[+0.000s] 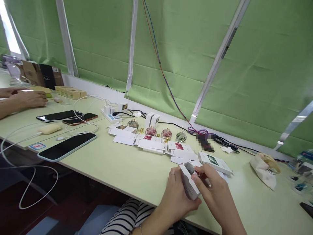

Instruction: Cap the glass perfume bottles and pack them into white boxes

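Note:
My left hand [176, 192] is wrapped around a small white cardboard box [189, 184], tilted above the table's front edge. At its upper end, the fingers and thumb of my right hand [212, 183] are closed on the box's edge; what lies under those fingertips is partly hidden. Behind the hands is a flat white box with a green picture [214, 161]. Beside it, unfolded white boxes [179, 148] lie in a row. Behind them are round glass bottles, including a pink one [166, 133] and a green one [181, 137], with small gold caps [141, 130].
Phones [67, 147] and white cables lie at left, near a power strip [111, 116]. Another person's hands [30, 98] are at far left. Small white boxes [151, 120] stand at the back. A cloth pouch [263, 171] and bundled black cables [223, 142] are at right.

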Available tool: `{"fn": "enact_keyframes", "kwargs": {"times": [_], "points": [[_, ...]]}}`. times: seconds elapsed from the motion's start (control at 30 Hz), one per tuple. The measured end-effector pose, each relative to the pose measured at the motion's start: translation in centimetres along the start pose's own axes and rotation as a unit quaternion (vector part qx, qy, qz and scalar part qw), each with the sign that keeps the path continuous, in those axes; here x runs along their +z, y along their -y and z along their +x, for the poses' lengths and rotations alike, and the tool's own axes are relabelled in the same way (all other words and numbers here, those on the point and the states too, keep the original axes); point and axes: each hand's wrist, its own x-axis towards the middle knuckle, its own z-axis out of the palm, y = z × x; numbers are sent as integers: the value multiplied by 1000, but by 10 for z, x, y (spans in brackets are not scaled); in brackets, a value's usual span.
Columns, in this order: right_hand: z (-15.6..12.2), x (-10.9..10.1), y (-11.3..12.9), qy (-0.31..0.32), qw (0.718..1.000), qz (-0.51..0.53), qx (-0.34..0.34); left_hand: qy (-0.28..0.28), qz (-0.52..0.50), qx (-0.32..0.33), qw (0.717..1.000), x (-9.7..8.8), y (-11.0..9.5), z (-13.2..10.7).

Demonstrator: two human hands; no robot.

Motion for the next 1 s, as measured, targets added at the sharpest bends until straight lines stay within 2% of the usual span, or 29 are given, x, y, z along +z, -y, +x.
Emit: {"fn": "enact_keyframes", "kwargs": {"times": [0.2,0.3,0.43,0.6,0.7,0.83,1.0], "points": [[6,-6,-9,65,993,-54,-79,-8,20,-7,1000,3,2,0],[5,-6,-8,82,991,-68,-82,-14,24,4,1000,3,2,-1],[4,-2,1,65,993,-70,-67,-19,30,-4,999,1,1,-1],[6,-3,-2,100,989,-39,-98,-72,60,-25,995,4,8,-3],[7,-9,-14,97,989,-21,-113,-96,70,-71,990,4,9,-2],[3,-20,-30,43,995,-49,-81,-103,64,-122,985,-1,6,-1],[1,-21,-26,80,996,-7,28,-102,7,-122,987,-5,6,-3]]}}
